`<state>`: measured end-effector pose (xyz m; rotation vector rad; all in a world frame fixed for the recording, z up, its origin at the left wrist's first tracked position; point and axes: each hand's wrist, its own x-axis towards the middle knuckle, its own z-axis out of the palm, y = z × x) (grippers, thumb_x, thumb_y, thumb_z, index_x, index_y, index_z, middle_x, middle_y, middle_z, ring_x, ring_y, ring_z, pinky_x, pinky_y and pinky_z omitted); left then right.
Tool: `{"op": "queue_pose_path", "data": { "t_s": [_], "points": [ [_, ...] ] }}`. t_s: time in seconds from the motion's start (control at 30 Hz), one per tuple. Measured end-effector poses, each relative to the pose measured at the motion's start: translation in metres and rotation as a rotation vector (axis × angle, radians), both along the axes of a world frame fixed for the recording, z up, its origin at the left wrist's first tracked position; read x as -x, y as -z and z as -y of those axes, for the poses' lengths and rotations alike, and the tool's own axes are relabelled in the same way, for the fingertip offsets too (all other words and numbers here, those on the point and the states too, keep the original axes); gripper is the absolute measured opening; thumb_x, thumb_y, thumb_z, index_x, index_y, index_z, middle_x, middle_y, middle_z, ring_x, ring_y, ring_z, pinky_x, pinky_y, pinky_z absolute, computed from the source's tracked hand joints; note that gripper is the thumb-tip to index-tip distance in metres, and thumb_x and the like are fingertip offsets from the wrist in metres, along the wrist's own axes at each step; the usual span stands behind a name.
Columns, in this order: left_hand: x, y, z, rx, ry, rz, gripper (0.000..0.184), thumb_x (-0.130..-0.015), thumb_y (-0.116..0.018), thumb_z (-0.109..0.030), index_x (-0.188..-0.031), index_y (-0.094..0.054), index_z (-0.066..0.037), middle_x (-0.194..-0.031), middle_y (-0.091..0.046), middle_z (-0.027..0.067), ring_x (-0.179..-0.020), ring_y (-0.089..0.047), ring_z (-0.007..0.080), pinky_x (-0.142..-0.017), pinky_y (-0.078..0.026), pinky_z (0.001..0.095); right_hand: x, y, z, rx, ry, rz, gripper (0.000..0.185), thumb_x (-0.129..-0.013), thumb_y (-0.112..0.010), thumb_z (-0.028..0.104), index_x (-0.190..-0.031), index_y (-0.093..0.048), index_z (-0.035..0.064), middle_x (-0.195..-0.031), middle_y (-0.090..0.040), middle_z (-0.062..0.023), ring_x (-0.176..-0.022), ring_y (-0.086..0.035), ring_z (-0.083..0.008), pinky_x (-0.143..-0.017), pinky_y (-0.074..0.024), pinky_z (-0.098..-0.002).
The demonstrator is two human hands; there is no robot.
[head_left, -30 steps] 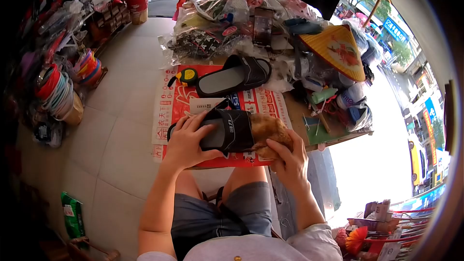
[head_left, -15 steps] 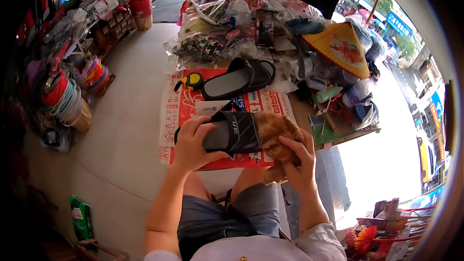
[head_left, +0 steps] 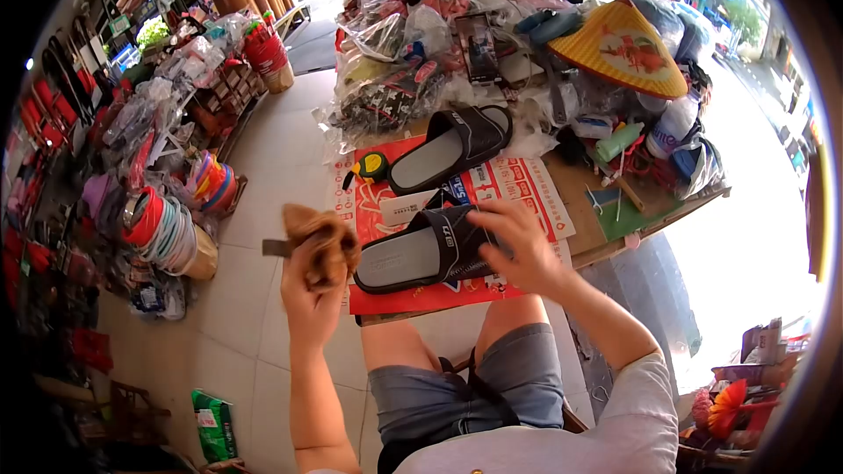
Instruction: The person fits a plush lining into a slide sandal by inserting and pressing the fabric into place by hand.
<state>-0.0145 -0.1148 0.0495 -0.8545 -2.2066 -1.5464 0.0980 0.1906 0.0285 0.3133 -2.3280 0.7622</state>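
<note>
My left hand [head_left: 309, 303] is closed around a bunched brown fluffy cloth [head_left: 323, 241], held up left of the nearer slide sandal. A short dark flat strip juts out from the cloth's left side. The nearer black slide sandal [head_left: 402, 262], with its grey footbed, lies on a red and white printed sheet [head_left: 546, 202]. My right hand [head_left: 525, 246], slightly blurred, is over the right end of that sandal by the strap, fingers apart; whether it touches is unclear. Behind lies the matching slide sandal [head_left: 432, 162], with a yellow and black tape measure [head_left: 371, 167] beside it.
Plastic-wrapped goods [head_left: 395, 61] are heaped at the table's back. A yellow conical hat [head_left: 628, 48] rests on the right of the heap. A green board [head_left: 628, 215] lies at the right edge. Colourful rolls [head_left: 167, 233] stand on the left, a green packet [head_left: 213, 426] below.
The brown cloth has passed from my right hand to my left and moved left, off the sandal. My left hand has let go of the sandal. The view has shifted.
</note>
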Motion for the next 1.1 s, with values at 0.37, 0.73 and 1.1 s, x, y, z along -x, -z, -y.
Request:
{"op": "queue_pose_path", "data": {
  "t_s": [0.37,0.73,1.1],
  "points": [
    [0.026,0.015,-0.096,0.842,0.484,-0.399,0.028,-0.072,-0.072,-0.012,-0.100,-0.072,-0.011,-0.112,-0.066,0.0084,-0.117,-0.057,0.0283,-0.101,-0.038,0.0465,0.003,0.040,-0.019,0.066,0.207,0.090,0.028,-0.081,-0.070,0.006,-0.109,-0.070,0.0059,-0.124,-0.061,-0.0163,-0.115,-0.057,-0.0386,-0.100,-0.0471,-0.0460],
    [0.039,0.000,-0.033,1.037,0.165,-0.366,0.037,-0.073,-0.078,-0.019,-0.109,-0.071,-0.010,-0.113,-0.064,0.0140,-0.108,-0.061,0.0341,-0.095,-0.047,0.0463,0.004,0.041,-0.020,0.051,0.220,0.079,0.027,-0.080,-0.071,0.008,-0.107,-0.071,0.0073,-0.124,-0.062,-0.0141,-0.114,-0.058,-0.0362,-0.099,-0.0457,-0.0457],
    [0.036,-0.009,-0.095,0.749,0.741,0.086,0.028,-0.086,-0.070,-0.008,-0.112,-0.063,0.000,-0.119,-0.062,0.0204,-0.111,-0.059,0.0411,-0.096,-0.048,0.0435,0.005,0.045,-0.019,0.138,0.264,0.063,0.021,-0.084,-0.069,0.005,-0.104,-0.073,0.0063,-0.121,-0.066,-0.0116,-0.114,-0.059,-0.0346,-0.101,-0.0446,-0.0450]
  ]
}}
